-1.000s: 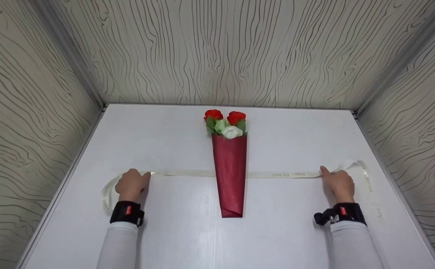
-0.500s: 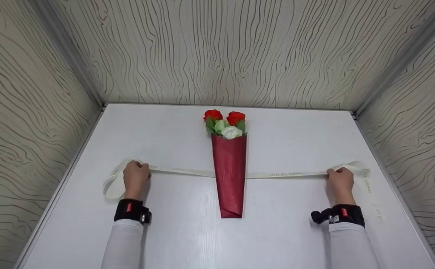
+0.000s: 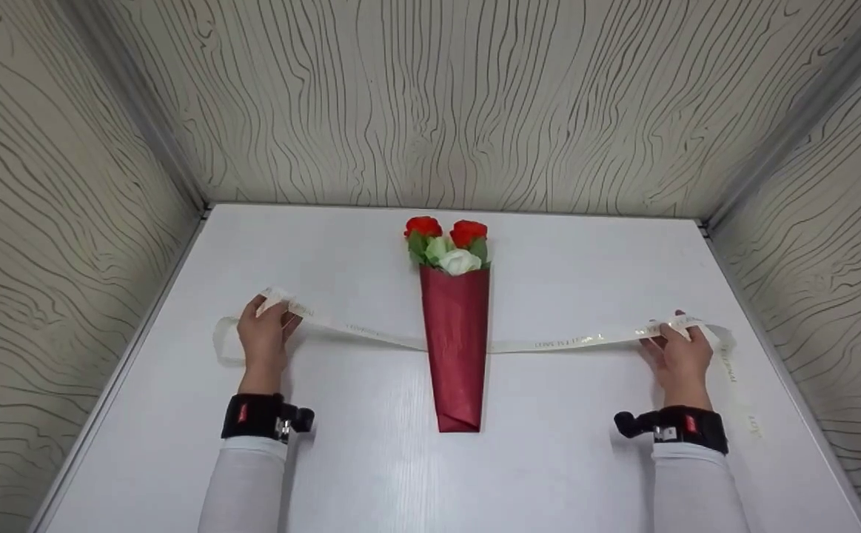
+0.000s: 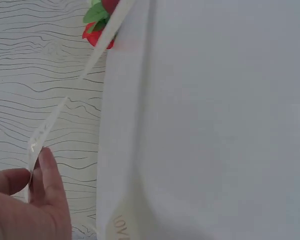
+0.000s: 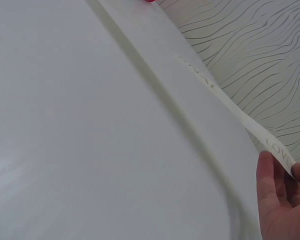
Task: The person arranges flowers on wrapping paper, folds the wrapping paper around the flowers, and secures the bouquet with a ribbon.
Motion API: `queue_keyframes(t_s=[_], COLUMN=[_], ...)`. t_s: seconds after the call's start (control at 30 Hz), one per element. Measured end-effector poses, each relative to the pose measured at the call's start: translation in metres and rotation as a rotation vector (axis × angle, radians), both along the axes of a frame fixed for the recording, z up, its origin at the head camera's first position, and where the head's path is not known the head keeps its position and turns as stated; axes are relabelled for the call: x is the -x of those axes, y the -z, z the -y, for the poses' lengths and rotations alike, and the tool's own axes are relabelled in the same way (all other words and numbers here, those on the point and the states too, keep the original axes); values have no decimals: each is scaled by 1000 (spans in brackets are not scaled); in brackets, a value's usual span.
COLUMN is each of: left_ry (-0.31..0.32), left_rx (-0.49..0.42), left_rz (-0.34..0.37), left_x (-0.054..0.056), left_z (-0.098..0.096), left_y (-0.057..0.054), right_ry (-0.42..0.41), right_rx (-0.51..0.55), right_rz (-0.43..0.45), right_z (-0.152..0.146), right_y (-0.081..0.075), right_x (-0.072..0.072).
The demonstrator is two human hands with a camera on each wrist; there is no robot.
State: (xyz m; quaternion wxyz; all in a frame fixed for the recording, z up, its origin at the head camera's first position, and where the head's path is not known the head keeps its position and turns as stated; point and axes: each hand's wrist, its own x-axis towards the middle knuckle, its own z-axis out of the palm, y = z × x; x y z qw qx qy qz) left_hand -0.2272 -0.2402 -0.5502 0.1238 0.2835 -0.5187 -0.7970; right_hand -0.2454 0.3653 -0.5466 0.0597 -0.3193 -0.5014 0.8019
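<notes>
A cream ribbon [image 3: 548, 345] printed with gold lettering passes beneath a bouquet wrapped in dark red paper [image 3: 456, 348]. Two red roses [image 3: 468, 233], a white flower [image 3: 460, 261] and green leaves show at the wrap's top. My left hand [image 3: 263, 337] pinches the ribbon's left stretch between thumb and fingers, raised off the table; the left wrist view shows the ribbon [image 4: 42, 132] at the thumb. My right hand [image 3: 685, 359] pinches the right stretch, with the ribbon [image 5: 275, 145] under the thumb in the right wrist view. Between each hand and the bouquet the ribbon slopes downward.
The white table [image 3: 371, 474] carries the bouquet at its middle. Loose ribbon loops beside the left hand, and a ribbon tail [image 3: 752, 426] lies on the table right of the right hand. Wood-patterned panels [image 3: 430, 104] stand behind and at both sides.
Both hands have lifted the ribbon from near the table and turned so the fingers show more. The left hand has moved farther up and away; the bouquet stays in place.
</notes>
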Motion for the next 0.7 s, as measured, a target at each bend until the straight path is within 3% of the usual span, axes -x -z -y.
queue_keyframes(t_s=[0.2, 0.37, 0.7], left_ry=[-3, 4, 15], left_rx=[-97, -122, -57], left_rz=[-11, -66, -203], left_x=[0, 4, 11], left_z=[-1, -1, 1], left_y=[-12, -20, -56], right_ry=[36, 46, 118], right_rx=[8, -85, -221], right_rz=[-63, -86, -183], right_z=[2, 2, 6], right_y=[-4, -9, -41], right_x=[1, 4, 12])
